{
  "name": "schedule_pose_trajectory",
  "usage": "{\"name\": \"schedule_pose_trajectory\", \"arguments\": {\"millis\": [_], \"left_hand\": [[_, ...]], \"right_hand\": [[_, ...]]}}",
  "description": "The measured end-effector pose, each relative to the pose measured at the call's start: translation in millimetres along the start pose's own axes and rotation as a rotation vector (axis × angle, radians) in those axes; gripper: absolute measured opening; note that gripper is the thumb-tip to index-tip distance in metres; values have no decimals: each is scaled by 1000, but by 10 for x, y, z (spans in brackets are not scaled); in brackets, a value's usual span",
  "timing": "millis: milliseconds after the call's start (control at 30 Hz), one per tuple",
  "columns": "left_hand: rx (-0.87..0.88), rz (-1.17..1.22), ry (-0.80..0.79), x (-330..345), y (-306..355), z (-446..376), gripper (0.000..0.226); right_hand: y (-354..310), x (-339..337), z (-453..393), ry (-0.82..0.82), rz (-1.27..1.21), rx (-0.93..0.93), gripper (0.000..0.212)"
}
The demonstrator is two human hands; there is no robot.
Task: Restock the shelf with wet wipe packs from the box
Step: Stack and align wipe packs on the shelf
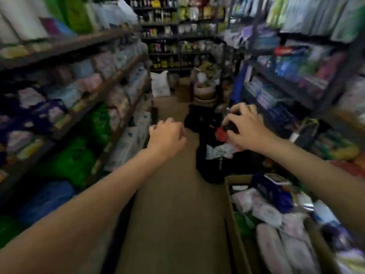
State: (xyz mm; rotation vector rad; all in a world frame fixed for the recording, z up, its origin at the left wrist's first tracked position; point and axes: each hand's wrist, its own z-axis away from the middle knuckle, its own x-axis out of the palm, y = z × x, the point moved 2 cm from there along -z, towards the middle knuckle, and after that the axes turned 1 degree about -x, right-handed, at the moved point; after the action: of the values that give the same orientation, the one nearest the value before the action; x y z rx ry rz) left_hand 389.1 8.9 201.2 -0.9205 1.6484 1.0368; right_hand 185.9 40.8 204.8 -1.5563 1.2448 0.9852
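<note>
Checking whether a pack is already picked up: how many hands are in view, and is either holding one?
2. The left hand hangs mid-aisle, loosely curled, holding nothing. The right hand is over dark bags; blur hides what it touches. No pack in either.

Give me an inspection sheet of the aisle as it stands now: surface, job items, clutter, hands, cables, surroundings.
Surface: brown floor of a narrow aisle, bare down the middle.
Job's things: open cardboard box at lower right, holding pale wipe packs and a dark blue pack; no pack in either hand.
Clutter: dark pile on the floor ahead, with red and white bits; too blurred to identify.
Hands: left hand loosely curled, empty; right hand curled over something dark, grip unclear.
Cables: nothing seen.
Surroundings: stocked shelves on the left and right, a bottle shelf at the far end.
</note>
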Motion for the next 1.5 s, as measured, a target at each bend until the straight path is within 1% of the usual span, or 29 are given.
{"name": "schedule_pose_trajectory", "arguments": {"millis": [100, 200, 300, 367, 400, 433, 500, 533, 567, 633, 667, 700, 767, 800, 833, 867, 900, 967, 1000, 1033, 1067, 1100, 1167, 1267, 1333, 1433, 1500], "left_hand": [[123, 72, -138, 779, 867, -213, 25], [191, 122, -283, 1501, 1595, -345, 26], [246, 106, -421, 2106, 2107, -357, 26], [267, 95, -469, 2399, 2292, -352, 26], [270, 72, -482, 2536, 2336, -337, 26], [262, 42, -501, 2685, 2348, -315, 27], [206, -3, -592, 3004, 2309, -241, 31], [166, -29, -646, 3169, 2260, -193, 33], [126, -39, -699, 3315, 2211, -138, 33], [67, 51, -775, 3571, 2165, -53, 29], [62, 107, -803, 3687, 2172, -12, 28], [85, 135, -828, 3776, 2203, 18, 27], [145, 149, -862, 3973, 2258, 75, 28], [162, 170, -881, 4056, 2291, 100, 29], [185, 190, -894, 4134, 2321, 123, 30], [205, 198, -895, 4199, 2339, 130, 31], [217, 195, -890, 4239, 2344, 119, 32], [194, 184, -882, 4327, 2314, 82, 32], [157, 178, -881, 4391, 2275, 67, 32], [108, 175, -887, 4460, 2248, 55, 31], [50, 176, -904, 4550, 2215, 59, 30], [-5, 196, -918, 4651, 2186, 68, 29], [-94, 248, -939, 4836, 2137, 112, 27], [-145, 272, -948, 5023, 2094, 182, 28], [-171, 312, -928, 5028, 2089, 183, 28], [-102, 364, -880, 4893, 2123, 105, 27], [-61, 400, -923, 4790, 2107, 69, 25]], "right_hand": [[1110, 155, 462, -138, 0, 201, 23], [2026, 456, 877, -286, -16, 334, 21], [2604, 877, 1202, -432, -29, 422, 24], [2806, 1169, 1356, -480, -44, 466, 24], [2870, 1296, 1446, -487, -41, 514, 23], [2930, 1401, 1548, -458, -47, 587, 22], [3026, 1594, 1786, -370, -48, 738, 21], [3066, 1725, 1917, -371, -73, 792, 22], [3094, 1846, 2041, -405, -99, 831, 23], [3160, 2160, 2327, -494, -191, 923, 27], [3192, 2334, 2465, -516, -269, 968, 36], [3215, 2500, 2574, -538, -342, 967, 40], [3249, 2811, 2708, -586, -448, 1016, 28], [3250, 2933, 2726, -551, -530, 1069, 24], [3248, 3013, 2732, -479, -602, 1120, 26], [3238, 3067, 2705, -424, -620, 1164, 30], [3224, 3115, 2647, -408, -604, 1176, 37], [3190, 3233, 2571, -451, -573, 1199, 54], [3195, 3275, 2526, -495, -538, 1244, 64], [3228, 3346, 2507, -538, -504, 1286, 71], [3258, 3398, 2480, -561, -485, 1317, 73], [3278, 3447, 2445, -571, -453, 1308, 69], [3264, 3544, 2402, -571, -361, 1240, 53], [3192, 3631, 2420, -489, -197, 1136, 33], [3158, 3613, 2443, -430, -225, 1091, 34], [3058, 3424, 2389, -351, -379, 1027, 33], [2997, 3218, 2325, -311, -424, 1038, 36]]}}
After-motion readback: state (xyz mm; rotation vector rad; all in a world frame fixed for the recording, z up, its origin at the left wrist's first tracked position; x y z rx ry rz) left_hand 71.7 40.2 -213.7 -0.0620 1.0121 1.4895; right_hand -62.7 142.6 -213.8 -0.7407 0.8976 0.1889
